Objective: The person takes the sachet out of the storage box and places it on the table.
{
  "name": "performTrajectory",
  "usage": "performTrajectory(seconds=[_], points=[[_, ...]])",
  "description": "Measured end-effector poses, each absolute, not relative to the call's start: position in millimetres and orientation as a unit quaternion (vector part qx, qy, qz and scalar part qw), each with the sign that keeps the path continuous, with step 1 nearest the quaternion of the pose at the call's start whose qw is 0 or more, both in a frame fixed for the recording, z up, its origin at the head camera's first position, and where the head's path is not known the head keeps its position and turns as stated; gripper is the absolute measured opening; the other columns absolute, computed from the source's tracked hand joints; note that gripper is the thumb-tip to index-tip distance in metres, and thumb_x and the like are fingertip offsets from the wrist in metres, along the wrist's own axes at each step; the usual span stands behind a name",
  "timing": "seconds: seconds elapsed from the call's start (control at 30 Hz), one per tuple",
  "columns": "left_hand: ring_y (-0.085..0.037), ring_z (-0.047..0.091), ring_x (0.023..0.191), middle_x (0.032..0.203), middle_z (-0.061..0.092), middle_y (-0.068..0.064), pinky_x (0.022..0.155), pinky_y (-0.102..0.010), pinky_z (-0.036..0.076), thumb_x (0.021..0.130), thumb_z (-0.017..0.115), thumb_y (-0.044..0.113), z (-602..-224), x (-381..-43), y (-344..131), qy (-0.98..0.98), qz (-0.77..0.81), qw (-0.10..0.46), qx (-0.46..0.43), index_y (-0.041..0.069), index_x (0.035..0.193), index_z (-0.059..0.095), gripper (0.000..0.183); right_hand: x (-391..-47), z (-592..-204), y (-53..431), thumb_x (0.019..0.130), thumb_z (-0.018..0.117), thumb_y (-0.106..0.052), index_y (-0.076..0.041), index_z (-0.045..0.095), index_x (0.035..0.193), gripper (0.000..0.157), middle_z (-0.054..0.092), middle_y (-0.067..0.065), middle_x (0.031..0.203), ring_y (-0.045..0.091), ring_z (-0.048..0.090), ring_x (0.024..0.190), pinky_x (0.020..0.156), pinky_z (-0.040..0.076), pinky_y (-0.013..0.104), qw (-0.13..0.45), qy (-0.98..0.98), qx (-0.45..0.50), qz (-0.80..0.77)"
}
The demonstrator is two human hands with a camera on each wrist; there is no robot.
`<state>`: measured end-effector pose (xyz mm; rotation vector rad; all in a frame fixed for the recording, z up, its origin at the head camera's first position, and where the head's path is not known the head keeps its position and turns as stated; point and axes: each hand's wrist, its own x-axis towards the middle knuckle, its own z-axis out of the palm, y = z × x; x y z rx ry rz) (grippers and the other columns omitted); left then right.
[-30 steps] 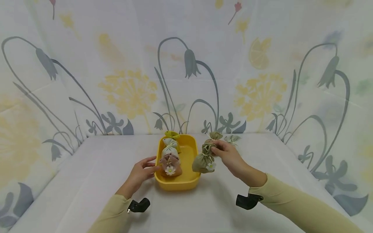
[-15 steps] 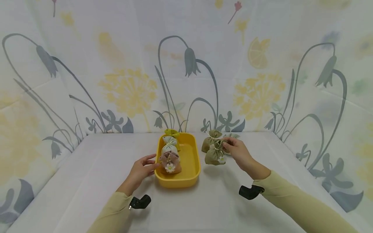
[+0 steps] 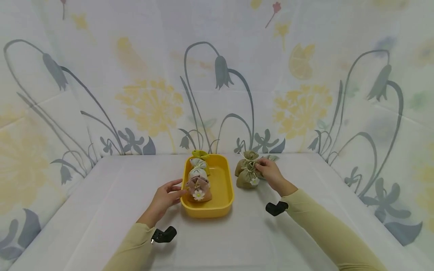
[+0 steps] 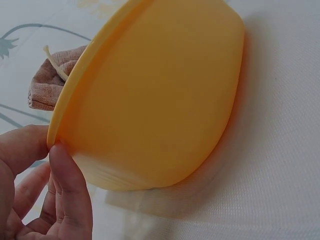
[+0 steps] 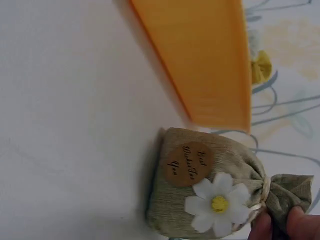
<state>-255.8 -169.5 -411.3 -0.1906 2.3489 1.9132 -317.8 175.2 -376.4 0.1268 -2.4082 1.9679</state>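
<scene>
My right hand [image 3: 271,173] pinches the gathered neck of a green cloth sachet [image 3: 246,179], which sits upright on the table right of the yellow tub [image 3: 207,213]. In the right wrist view this sachet [image 5: 187,207] carries a white flower and a round brown label with "Best Wishes For You". Thumb and forefinger of my left hand [image 3: 162,199] pinch the tub's rim [image 4: 62,107] at its left side. Inside the tub, a pink sachet [image 3: 200,184] with a white flower, a pale sachet [image 3: 197,169] and a yellow-green sachet [image 3: 200,154] stand in a row along the left.
Another green sachet [image 3: 240,168] stands right behind the held one. Behind my right hand shows the top of a pale sachet [image 3: 270,157], mostly hidden. A patterned cloth backdrop [image 3: 217,105] rises at the white table's [image 3: 217,244] back edge.
My right hand has carried the green sachet from over the tub's right edge to the right and back, and down onto the table. My left hand stays at the tub's rim.
</scene>
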Motion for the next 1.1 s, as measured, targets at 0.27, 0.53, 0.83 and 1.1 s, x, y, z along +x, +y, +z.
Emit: performTrajectory(seconds=[0.27, 0.53, 0.83, 1.1], points=[[-0.025, 0.058, 0.097, 0.116, 0.052, -0.016, 0.083, -0.035, 0.052, 0.085, 0.069, 0.018, -409.7, -255.4, -169.6, 0.770, 0.632, 0.051, -0.069, 0.010, 0.134, 0.050, 0.053, -319.2, -383.3, 173.9, 0.095, 0.051, -0.005, 0.015, 0.048, 0.123, 0.034, 0.058, 0.016, 0.107, 0.005, 0.056, 0.084, 0.084, 0.049, 0.026, 0.019, -0.778, 0.019, 0.628], [-0.027, 0.057, 0.099, 0.117, 0.051, -0.017, 0.083, -0.035, 0.051, 0.086, 0.068, 0.017, -409.9, -253.7, -168.9, 0.768, 0.634, 0.055, -0.071, 0.010, 0.133, 0.050, 0.051, -306.9, -383.9, 194.7, 0.094, 0.054, -0.006, 0.015, 0.050, 0.122, 0.036, 0.058, 0.023, 0.112, 0.014, 0.061, 0.091, 0.092, 0.046, 0.040, 0.029, -0.794, 0.036, 0.606], [-0.026, 0.058, 0.098, 0.117, 0.051, -0.017, 0.083, -0.035, 0.051, 0.085, 0.069, 0.017, -411.5, -253.5, -168.8, 0.766, 0.636, 0.055, -0.073, 0.009, 0.133, 0.050, 0.052, -286.9, -389.5, 210.9, 0.094, 0.055, -0.016, 0.011, 0.050, 0.125, 0.041, 0.059, 0.020, 0.111, 0.034, 0.055, 0.104, 0.094, 0.042, 0.047, 0.002, -0.812, 0.031, 0.582], [-0.026, 0.057, 0.099, 0.116, 0.051, -0.016, 0.083, -0.035, 0.052, 0.085, 0.069, 0.019, -412.8, -253.1, -169.5, 0.769, 0.633, 0.053, -0.072, 0.009, 0.133, 0.050, 0.053, -269.5, -387.6, 209.3, 0.093, 0.057, -0.014, 0.012, 0.051, 0.123, 0.040, 0.062, 0.011, 0.104, 0.030, 0.057, 0.098, 0.093, 0.043, 0.047, -0.004, -0.804, 0.044, 0.593]])
